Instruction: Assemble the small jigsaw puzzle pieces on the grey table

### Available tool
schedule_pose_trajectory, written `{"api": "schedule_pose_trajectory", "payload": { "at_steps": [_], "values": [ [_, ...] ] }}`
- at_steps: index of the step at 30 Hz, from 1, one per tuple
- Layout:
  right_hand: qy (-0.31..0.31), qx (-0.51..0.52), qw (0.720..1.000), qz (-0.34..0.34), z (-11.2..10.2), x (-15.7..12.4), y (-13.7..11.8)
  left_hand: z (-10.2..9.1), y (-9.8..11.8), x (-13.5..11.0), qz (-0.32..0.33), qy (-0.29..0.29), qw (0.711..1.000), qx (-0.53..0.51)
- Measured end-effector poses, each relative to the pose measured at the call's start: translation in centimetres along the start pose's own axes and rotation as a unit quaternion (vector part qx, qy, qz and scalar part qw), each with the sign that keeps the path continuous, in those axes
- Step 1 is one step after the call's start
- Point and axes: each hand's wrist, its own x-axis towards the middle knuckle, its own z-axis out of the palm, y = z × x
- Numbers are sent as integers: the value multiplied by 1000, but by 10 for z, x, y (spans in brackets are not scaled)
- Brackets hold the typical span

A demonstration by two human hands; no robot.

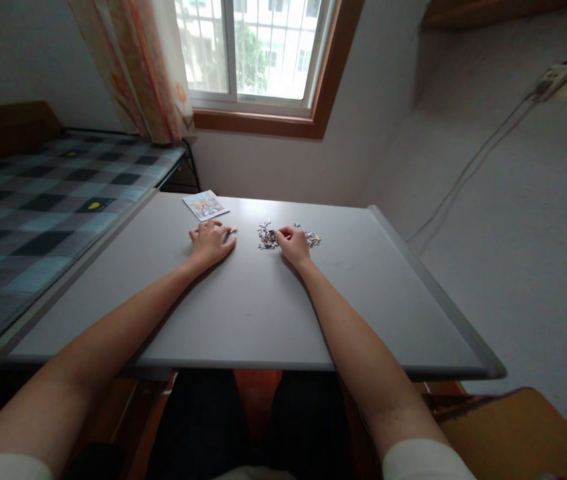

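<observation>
A loose heap of small jigsaw puzzle pieces lies on the white table. My right hand is over the heap, thumb and fingers pinched together at a dark puzzle piece. To the left, my left hand rests palm down with its fingers spread. Beside its fingertips are a few light puzzle pieces, partly covered by the hand. A square picture card with a colourful print lies just beyond my left hand.
A bed with a checked cover stands along the table's left side. A wall with a hanging cable is on the right, and a window is ahead. A wooden chair stands at the lower right.
</observation>
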Motion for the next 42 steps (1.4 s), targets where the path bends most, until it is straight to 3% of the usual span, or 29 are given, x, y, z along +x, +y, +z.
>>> {"api": "schedule_pose_trajectory", "payload": {
  "at_steps": [6,11,19,24,42],
  "values": [
    [-24,-9,1000,-7,1,-1,0,-4,1,0,-11,10,1000,-13],
    [-3,-3,1000,3,0,-1,-1,-2,-1,2,-24,-7,1000,-20],
    [14,-4,1000,4,0,-1,-1,4,-2,1,101,-26,994,-41],
    [14,-24,1000,7,0,-1,1,3,-3,3,131,-14,990,-56],
    [46,-29,998,11,0,0,2,-5,4,-1,129,-3,991,-31]
  ]
}}
